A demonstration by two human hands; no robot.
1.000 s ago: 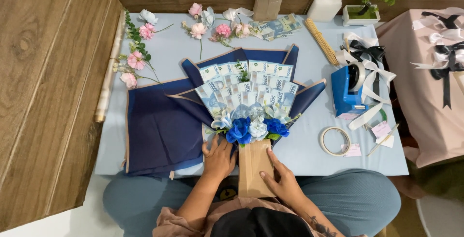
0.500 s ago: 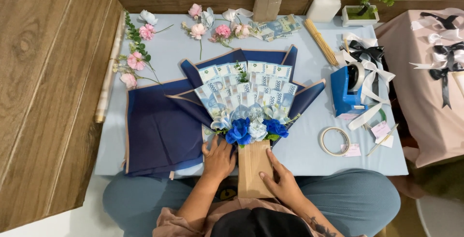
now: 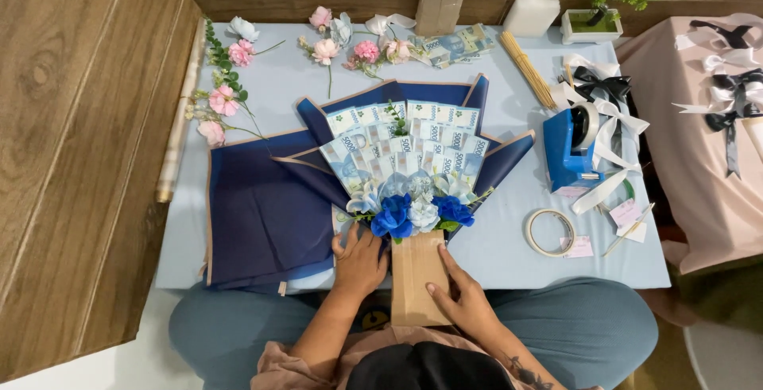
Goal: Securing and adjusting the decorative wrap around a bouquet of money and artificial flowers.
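A home craft or florist's workspace is shown. A low pale-blue table is set against wood-panelled walls; beyond the left hand, loose pink artificial flowers are scattered, and right of the right hand, a blue tape dispenser and black-and-white ribbon bows are laid out.

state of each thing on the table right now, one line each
banknote bouquet: lying flat, notes fanned out
brown paper handle: wrapped, gripped at both sides
left hand: on the handle's left edge
right hand: on the handle's right edge
navy wrapping paper: spread open
tape roll: lying flat
blue tape dispenser: upright, loaded
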